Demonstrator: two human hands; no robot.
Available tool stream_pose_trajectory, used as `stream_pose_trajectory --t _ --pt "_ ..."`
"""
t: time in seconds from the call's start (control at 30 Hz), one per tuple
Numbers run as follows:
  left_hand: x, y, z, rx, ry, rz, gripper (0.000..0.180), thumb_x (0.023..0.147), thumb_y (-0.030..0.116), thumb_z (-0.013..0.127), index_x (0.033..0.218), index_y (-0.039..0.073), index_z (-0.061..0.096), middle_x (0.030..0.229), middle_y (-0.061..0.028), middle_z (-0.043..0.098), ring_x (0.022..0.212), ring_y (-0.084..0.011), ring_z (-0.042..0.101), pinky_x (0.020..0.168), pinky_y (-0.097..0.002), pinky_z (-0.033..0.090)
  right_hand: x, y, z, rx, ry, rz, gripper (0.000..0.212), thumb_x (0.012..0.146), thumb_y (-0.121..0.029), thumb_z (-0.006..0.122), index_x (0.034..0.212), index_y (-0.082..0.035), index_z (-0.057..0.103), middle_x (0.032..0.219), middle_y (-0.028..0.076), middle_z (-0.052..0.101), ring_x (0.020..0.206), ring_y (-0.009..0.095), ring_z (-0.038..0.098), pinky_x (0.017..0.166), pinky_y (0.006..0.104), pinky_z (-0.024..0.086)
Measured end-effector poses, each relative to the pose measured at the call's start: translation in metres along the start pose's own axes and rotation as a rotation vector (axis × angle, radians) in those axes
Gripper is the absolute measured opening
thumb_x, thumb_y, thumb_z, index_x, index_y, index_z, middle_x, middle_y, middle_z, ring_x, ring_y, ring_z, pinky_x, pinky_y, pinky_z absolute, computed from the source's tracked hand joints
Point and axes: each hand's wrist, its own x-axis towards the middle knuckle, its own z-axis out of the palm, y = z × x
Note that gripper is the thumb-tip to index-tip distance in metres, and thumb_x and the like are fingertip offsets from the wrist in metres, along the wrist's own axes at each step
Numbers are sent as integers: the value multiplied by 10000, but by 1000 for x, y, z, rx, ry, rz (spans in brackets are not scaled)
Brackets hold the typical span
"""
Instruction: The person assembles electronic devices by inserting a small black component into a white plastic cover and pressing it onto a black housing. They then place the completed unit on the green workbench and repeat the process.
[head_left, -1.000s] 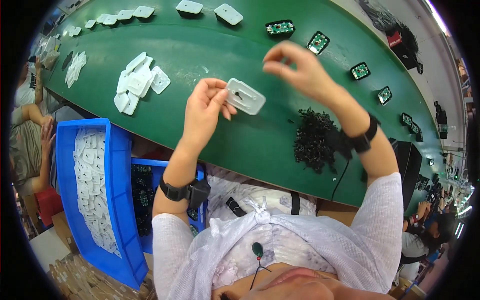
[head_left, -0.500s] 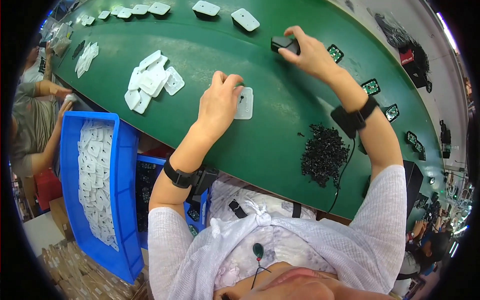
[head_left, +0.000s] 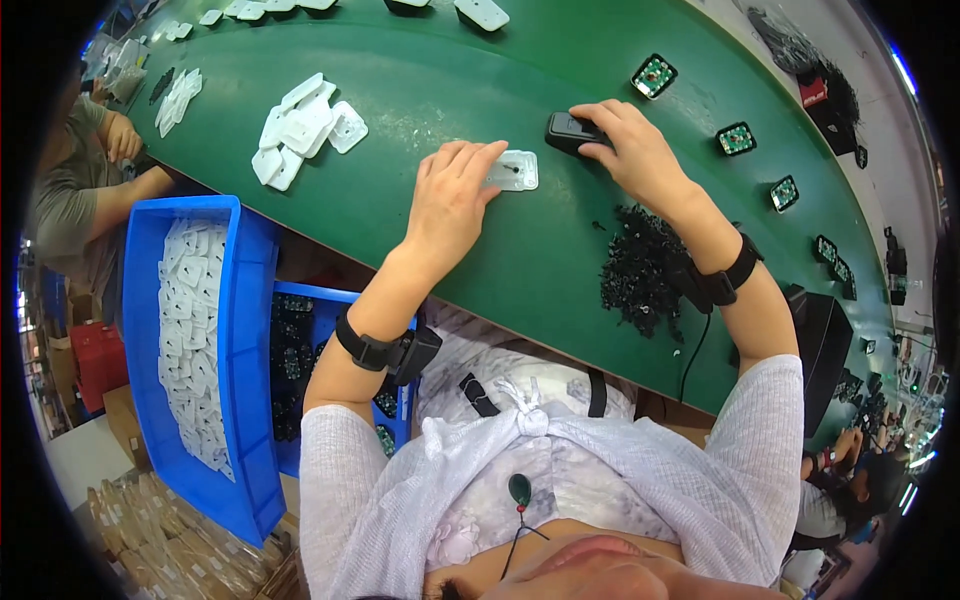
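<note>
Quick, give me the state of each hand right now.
Left hand: open, fingers flat on the white plastic plate on the green table.
Right hand: closed on the black part.

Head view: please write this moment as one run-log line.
left hand: on white plastic plate | right hand: on black rectangular part | green table

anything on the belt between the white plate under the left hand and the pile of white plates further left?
Nothing. In the head view the green belt is bare between the white plate under the left hand and the pile of white plates.
</note>
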Motion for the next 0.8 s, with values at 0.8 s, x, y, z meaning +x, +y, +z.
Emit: stream_pose_trajectory --t 0.8 --pt "-22 -12 -7 -89 27 -6 488 821 -48 475 1290 51 564 1332 -114 557 1241 -279 523 989 -384 439 5 -59 33 18 -16 -282 381 766 -81 705 1133 -48 605 1057 84 622 933 273 582 809 363 505"
